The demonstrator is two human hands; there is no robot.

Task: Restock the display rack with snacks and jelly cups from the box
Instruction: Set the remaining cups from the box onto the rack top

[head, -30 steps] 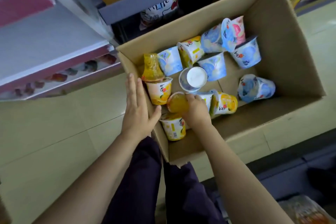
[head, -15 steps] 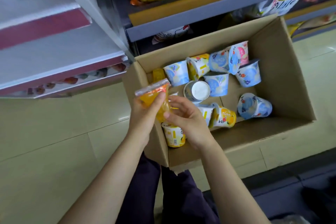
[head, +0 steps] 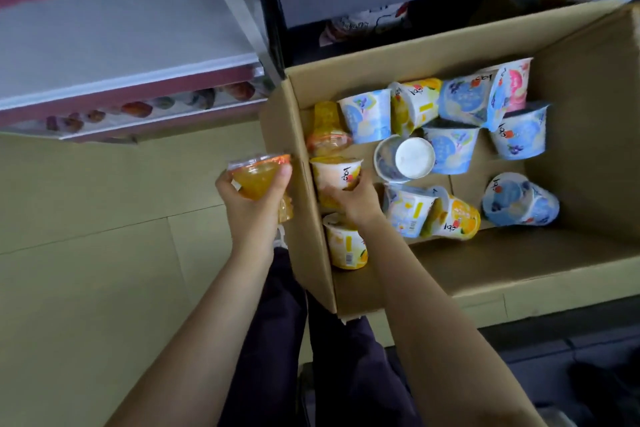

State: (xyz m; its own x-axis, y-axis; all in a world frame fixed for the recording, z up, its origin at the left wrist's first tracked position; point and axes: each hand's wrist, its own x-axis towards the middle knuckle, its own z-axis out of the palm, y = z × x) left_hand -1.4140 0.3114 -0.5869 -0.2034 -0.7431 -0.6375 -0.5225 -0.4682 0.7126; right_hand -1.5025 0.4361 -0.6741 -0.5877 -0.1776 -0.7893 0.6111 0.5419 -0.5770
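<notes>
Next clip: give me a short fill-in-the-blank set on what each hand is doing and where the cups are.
1. The left hand holds a clear orange jelly cup outside the ____.
2. The right hand grips a yellow-and-white cup that sits ____ the cardboard box.
3. The cup showing its plain white bottom lies among the mostly ____ cups.

Missing words: box; inside; blue

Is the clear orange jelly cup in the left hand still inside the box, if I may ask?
No, the left hand holds the jelly cup outside the box, over the floor.
</notes>
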